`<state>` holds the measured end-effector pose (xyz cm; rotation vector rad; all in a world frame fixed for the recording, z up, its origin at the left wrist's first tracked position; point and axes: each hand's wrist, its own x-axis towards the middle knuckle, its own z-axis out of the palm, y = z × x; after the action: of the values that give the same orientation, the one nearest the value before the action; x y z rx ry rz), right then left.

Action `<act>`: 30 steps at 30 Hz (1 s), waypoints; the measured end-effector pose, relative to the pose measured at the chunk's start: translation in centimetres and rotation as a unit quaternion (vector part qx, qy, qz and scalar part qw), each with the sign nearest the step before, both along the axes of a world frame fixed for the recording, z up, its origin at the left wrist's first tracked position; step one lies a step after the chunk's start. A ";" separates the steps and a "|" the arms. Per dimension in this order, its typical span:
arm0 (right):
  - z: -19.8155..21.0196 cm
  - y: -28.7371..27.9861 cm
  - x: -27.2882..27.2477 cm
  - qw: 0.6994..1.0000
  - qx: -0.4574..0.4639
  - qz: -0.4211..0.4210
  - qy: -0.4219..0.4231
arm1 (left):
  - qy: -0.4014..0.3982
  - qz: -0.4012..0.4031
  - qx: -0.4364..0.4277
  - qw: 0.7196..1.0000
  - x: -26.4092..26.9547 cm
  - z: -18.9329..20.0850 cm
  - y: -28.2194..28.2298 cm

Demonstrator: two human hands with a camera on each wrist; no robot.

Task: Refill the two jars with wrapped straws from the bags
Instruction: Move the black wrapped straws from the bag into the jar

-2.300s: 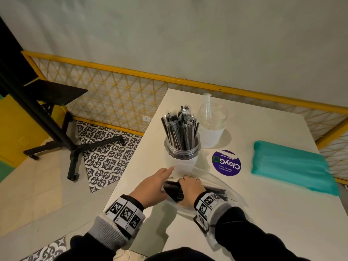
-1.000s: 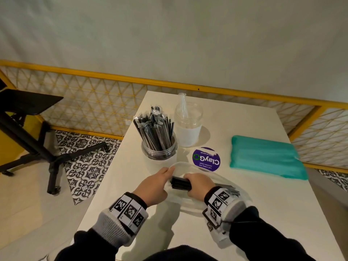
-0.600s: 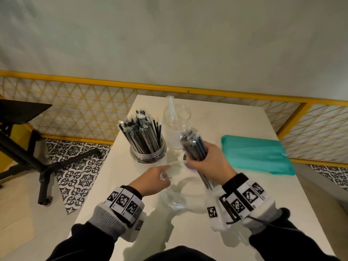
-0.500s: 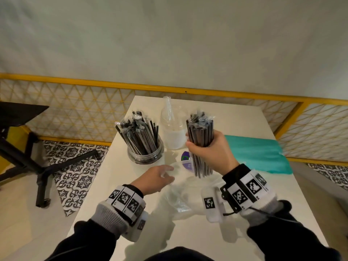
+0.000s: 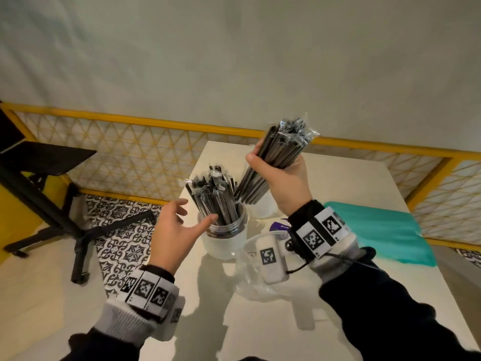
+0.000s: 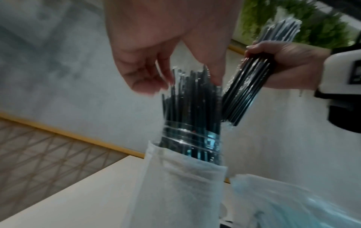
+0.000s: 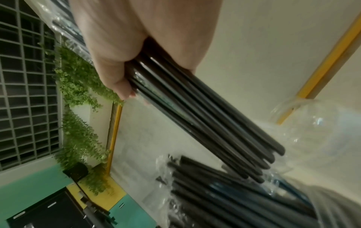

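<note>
My right hand [image 5: 276,170] grips a bundle of black wrapped straws [image 5: 282,149], tilted in the air above the rear jar [image 5: 261,211]. That clear jar is mostly hidden behind the bundle. The front jar [image 5: 221,230], in a white sleeve, is packed with black wrapped straws [image 5: 216,196]. My left hand [image 5: 194,213] is open beside it, thumb and fingers near the straw tops [image 6: 187,92]. In the right wrist view the bundle [image 7: 205,123] ends just over the front jar's straws [image 7: 234,192], next to the clear jar [image 7: 316,131].
An empty clear bag [image 5: 250,272] lies crumpled on the white table [image 5: 299,321] under my right wrist. A teal bag [image 5: 377,230] lies at the right, a purple sticker [image 5: 277,226] near the jars. A yellow railing [image 5: 156,123] and a black stand [image 5: 52,204] border the table.
My right hand pulled the bundle out of the clear bag and lifted it up over the jars. My left hand let go of the bag and rose to the front jar.
</note>
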<state>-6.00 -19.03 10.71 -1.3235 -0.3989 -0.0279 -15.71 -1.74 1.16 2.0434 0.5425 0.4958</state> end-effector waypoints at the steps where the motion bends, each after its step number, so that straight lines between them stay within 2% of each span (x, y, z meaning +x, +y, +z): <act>1: -0.1 0.8 0.0 1.000 -0.001 0.003 0.007 | 0.027 -0.031 -0.029 0.999 0.7 0.0 0.4; 3: -0.4 2.0 0.1 1.000 -0.010 0.011 0.014 | 0.032 -0.103 -0.081 0.991 2.0 0.3 0.4; 6: -1.4 3.4 0.5 0.999 -0.014 0.012 0.036 | 0.030 -0.148 -0.145 0.978 3.7 0.3 -0.2; 12: -5.1 4.9 1.4 0.993 -0.070 -0.008 0.097 | -0.005 -0.133 -0.164 0.978 5.0 -0.6 -0.4; 17: -8.0 5.6 0.9 0.980 -0.153 0.020 0.122 | -0.049 -0.148 -0.177 0.972 5.3 -0.8 -0.4; 21: -9.3 5.9 0.5 0.974 -0.169 0.059 0.142 | -0.068 -0.163 -0.169 0.970 5.4 -0.8 -0.5; 24: -8.9 5.1 0.8 0.970 -0.174 0.119 0.117 | -0.065 -0.163 -0.166 0.970 5.5 -1.1 0.1; 26: -8.2 4.5 0.5 0.971 -0.181 0.140 0.071 | -0.061 -0.164 -0.168 0.970 5.6 -1.4 0.3; 28: -7.0 4.3 0.3 0.970 -0.219 0.108 -0.002 | -0.053 -0.164 -0.160 0.972 5.6 -1.7 0.4; 30: -5.5 4.3 0.6 0.964 -0.250 0.039 -0.083 | -0.035 -0.157 -0.146 0.976 5.6 -1.8 0.2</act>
<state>-5.42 -14.71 5.21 -1.8088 -0.6276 0.0311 -10.10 -1.50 -0.60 1.7783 0.2266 0.2785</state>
